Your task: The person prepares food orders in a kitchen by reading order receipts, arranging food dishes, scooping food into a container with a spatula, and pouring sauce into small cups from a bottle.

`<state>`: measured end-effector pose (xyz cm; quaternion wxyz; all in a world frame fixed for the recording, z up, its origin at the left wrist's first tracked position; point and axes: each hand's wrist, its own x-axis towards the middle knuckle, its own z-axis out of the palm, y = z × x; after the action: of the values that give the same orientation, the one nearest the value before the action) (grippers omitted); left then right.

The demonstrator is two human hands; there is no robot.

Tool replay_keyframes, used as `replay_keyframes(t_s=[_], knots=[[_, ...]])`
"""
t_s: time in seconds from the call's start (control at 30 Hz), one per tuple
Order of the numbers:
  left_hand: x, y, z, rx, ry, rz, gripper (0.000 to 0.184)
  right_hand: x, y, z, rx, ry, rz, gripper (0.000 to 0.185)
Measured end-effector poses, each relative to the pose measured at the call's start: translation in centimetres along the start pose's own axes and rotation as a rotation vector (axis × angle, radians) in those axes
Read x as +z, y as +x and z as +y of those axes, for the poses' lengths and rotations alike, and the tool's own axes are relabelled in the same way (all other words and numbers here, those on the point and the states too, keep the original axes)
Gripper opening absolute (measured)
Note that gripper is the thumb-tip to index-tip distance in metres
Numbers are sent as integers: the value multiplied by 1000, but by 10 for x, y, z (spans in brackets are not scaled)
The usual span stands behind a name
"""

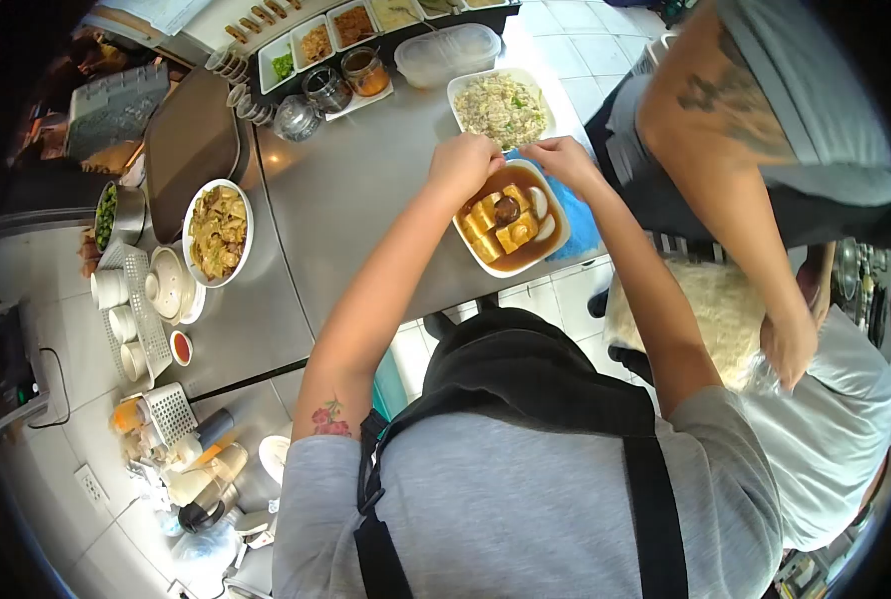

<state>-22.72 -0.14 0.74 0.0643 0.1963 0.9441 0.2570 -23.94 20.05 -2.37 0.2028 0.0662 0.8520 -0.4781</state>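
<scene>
A square white bowl (495, 272) holds tofu cubes (517, 233), a dark mushroom cap and pale slices in brown sauce. My left hand (468, 160) is at the bowl's far left corner, its fingers pinched together. Level with it, my right hand (563, 163) is also pinched, at the far right corner. Whatever lies between the fingertips is too small to make out. Just beyond both hands stands a white container of fried rice (502, 106). Blue plastic (577, 222) lies beside and partly under the tofu bowl.
A round bowl of cooked food (218, 232) stands at the left, near a basket of white cups (138, 319) and a small red sauce dish (181, 346). Jars (365, 72) and a lidded plastic tub (448, 52) line the back. At right, another person's hand (790, 349) touches a clear bag.
</scene>
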Motion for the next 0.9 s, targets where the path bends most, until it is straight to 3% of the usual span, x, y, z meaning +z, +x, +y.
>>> replay_keyframes(t_s=[0.2,0.3,0.5,0.73,0.9], knots=[[-1,-1,-3,45,13,-17,17,-2,-9,-9,-202,-57,49,25],[-2,1,-3,75,55,-5,18,1,-11,-14,-197,-155,101,18],[0,1,-4,86,97,7,15,-5,-36,-14,-130,-315,251,22],[3,-10,-12,-11,11,20,15,-15,-71,22,110,-89,164,24],[-1,-23,-16,-74,-7,21,15,-6,-98,44,125,236,185,34]])
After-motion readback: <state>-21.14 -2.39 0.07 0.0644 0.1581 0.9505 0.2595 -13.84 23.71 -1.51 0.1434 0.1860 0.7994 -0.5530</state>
